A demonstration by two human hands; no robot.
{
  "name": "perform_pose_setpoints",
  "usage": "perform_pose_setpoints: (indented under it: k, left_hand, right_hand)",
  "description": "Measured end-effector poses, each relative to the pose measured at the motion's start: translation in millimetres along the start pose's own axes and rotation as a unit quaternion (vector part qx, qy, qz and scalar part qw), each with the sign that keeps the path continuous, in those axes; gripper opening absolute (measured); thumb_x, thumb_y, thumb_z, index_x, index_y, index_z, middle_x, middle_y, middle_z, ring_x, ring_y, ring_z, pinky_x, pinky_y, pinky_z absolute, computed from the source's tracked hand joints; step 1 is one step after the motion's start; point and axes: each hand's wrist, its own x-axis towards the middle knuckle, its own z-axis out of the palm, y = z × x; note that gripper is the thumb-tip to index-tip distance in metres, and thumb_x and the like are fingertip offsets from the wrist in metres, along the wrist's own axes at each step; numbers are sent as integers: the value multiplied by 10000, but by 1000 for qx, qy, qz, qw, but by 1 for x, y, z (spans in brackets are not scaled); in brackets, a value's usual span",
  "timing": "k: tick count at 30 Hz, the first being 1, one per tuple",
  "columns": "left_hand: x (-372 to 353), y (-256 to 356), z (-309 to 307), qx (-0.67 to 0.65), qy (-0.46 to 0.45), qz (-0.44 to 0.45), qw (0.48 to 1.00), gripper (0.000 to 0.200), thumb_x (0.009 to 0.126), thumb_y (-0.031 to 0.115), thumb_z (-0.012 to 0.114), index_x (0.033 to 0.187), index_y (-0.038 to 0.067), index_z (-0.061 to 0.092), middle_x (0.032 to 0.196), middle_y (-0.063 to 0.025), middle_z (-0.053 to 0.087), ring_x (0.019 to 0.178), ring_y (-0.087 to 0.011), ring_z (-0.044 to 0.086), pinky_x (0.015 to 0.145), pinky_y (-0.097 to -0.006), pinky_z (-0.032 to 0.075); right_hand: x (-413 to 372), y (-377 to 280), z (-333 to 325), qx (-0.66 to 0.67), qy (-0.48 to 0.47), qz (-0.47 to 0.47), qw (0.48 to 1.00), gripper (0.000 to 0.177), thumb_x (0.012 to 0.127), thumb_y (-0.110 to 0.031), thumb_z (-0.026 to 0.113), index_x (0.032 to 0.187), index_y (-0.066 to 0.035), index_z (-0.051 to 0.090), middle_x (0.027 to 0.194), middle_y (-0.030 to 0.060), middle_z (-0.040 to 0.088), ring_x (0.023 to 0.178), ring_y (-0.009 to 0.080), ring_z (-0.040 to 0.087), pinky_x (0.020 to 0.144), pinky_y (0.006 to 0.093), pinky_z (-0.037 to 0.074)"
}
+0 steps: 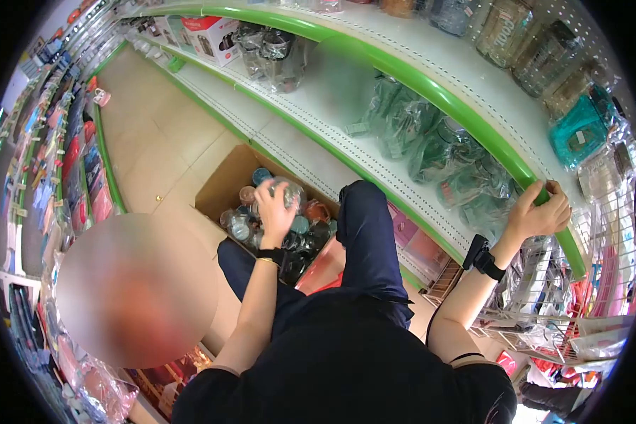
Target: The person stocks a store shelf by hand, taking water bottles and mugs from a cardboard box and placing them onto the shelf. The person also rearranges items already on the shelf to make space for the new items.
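Note:
Over the open cardboard box (215, 180), my left hand (275, 212) is closed around a clear, shiny bottle or jar (292, 192); its exact kind is hard to make out. Below it, the box holds several bottles with dark, blue-green and brownish tops, such as the clear bottle (239, 227) near the left wall. At the right, my right hand (542, 210) wraps its fingers over the green shelf edge (502, 152). Just left of that hand, plastic-wrapped greenish glassware (466, 180) lies on the middle shelf.
Glass jars (505, 32) and a teal container (579, 134) stand on the upper shelf. Farther left are wrapped dark-lidded containers (279, 60) and a red-and-white carton (208, 39). A tiled aisle (145, 120) runs past racks of goods. A wire rack (615, 261) is at the right.

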Motion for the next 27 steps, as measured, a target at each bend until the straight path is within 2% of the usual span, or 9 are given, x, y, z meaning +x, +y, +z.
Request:
perform_pose_setpoints:
  k: [5,8,12,14,16,18,22,25,27]
  left_hand:
    - [-32,16,26,-45,-60,50,996,393,686,145,760,1044,113,604,1164,-171,457,1111,-396,415,931,-489,402]
    - [-44,17,34,-95,-122,103,983,433,652,32,719,1055,107,580,1211,-205,444,1139,-440,420,961,-499,391]
    - [-56,19,42,-83,-169,98,977,448,650,-12,672,1068,97,553,1253,-268,420,1143,-487,408,980,-517,368]
    - [-63,19,53,-40,-221,124,967,475,667,69,695,1121,98,558,1256,-272,417,1156,-491,392,1003,-539,333]
    - [-66,22,59,-18,-274,147,950,596,666,253,747,1216,132,550,1308,-230,404,1237,-460,346,1027,-599,279]
    - [-64,37,57,24,-349,138,927,665,673,276,732,1293,165,520,1380,-213,360,1301,-445,303,1037,-640,244]
    - [-82,31,86,50,-412,136,900,783,652,275,755,1370,178,458,1493,-208,217,1367,-472,186,1051,-660,211]
    - [-82,28,89,48,-418,137,897,813,639,284,769,1378,171,450,1520,-202,164,1377,-475,163,1055,-663,194]
    - [-82,22,93,26,-438,130,889,926,629,310,786,1436,174,354,1530,-258,35,1378,-522,76,1039,-695,154]
  right_hand:
    - [2,-2,-3,-3,-11,-3,1000,206,786,-276,609,854,-81,609,790,36,581,818,273,534,863,416,360]
    - [2,-2,-2,-5,-8,-3,1000,198,777,-260,619,855,-79,607,783,39,574,813,272,531,865,416,359]
    - [2,-8,-5,-20,-32,42,998,187,771,-247,620,843,-76,598,773,53,563,793,281,521,866,421,360]
    - [3,-9,-4,-20,-16,33,999,169,764,-228,618,829,-75,587,769,58,546,785,286,515,873,433,363]
    - [5,-11,-6,-9,-15,41,999,159,756,-213,620,825,-76,577,772,55,535,789,282,516,901,439,355]
    - [6,-11,-7,-8,-6,45,999,154,751,-203,622,824,-78,571,776,53,530,794,278,517,921,441,348]
    - [6,-14,-9,34,-31,59,997,159,734,-179,632,841,-88,558,788,46,524,810,262,520,959,448,326]
    - [7,-12,-12,40,-42,63,996,167,726,-174,634,851,-94,556,794,43,524,817,254,520,966,449,319]
    - [5,-11,-12,52,-49,69,995,176,717,-179,634,853,-100,555,795,40,526,821,246,518,970,446,313]
